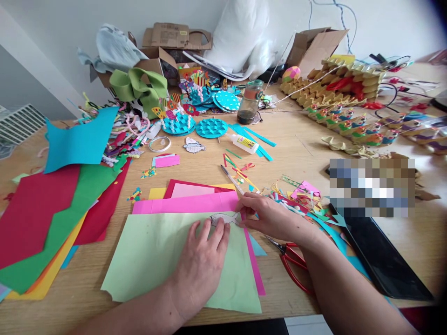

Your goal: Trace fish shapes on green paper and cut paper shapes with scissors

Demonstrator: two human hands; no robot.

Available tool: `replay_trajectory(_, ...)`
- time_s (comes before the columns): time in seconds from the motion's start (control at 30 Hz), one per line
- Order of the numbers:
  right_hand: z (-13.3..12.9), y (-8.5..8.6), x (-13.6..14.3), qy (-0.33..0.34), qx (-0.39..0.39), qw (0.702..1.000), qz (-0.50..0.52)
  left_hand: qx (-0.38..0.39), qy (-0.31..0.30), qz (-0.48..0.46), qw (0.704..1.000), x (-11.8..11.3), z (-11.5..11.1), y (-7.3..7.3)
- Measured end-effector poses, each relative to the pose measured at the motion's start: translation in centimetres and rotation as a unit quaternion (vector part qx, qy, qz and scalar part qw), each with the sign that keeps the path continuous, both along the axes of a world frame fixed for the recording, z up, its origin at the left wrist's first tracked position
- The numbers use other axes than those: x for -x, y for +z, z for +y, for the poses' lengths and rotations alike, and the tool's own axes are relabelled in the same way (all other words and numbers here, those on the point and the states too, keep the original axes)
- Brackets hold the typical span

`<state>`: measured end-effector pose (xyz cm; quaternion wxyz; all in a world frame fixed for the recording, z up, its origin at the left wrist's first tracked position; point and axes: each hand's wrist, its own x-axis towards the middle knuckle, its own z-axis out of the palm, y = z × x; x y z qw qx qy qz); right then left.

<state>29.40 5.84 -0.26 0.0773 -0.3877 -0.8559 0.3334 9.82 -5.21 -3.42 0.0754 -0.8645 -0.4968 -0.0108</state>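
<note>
Likely light, thin and easily creased, the paper fish cutout [226, 217] on the pale green sheet [150, 253] is best pinned at its body, as by the left hand [205, 253], fingers spread, whereas whether the right hand [267, 215] has its grip closed at the tail cannot be made out.

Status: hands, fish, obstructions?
Left hand on fish, atop pale green paper. Right hand at fish's tail. Scissors right of paper, clear of fish.
</note>
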Motion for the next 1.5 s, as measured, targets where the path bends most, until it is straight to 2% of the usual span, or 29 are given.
replay_trajectory(0.27,-0.1,-0.69,0.11,-0.003,-0.015,1.0,-0.008,0.001,0.004,0.001,1.0,-0.1,0.04,0.04)
replay_trajectory(0.77,-0.1,-0.88,0.03,0.006,-0.027,1.0,-0.002,0.005,0.004,0.0,1.0,-0.08,0.04,0.21)
replay_trajectory(1.1,0.11,-0.68,-0.14,0.007,-0.016,1.0,0.006,0.002,0.005,0.004,1.0,-0.08,0.04,0.14)
replay_trajectory(1.3,0.19,-0.26,-0.28,-0.028,-0.005,1.0,0.014,0.004,0.004,0.001,1.0,-0.11,0.1,0.19)
replay_trajectory(1.5,0.08,-0.44,-0.02,-0.004,-0.019,1.0,-0.004,0.001,0.004,0.0,1.0,-0.09,0.12,0.18)
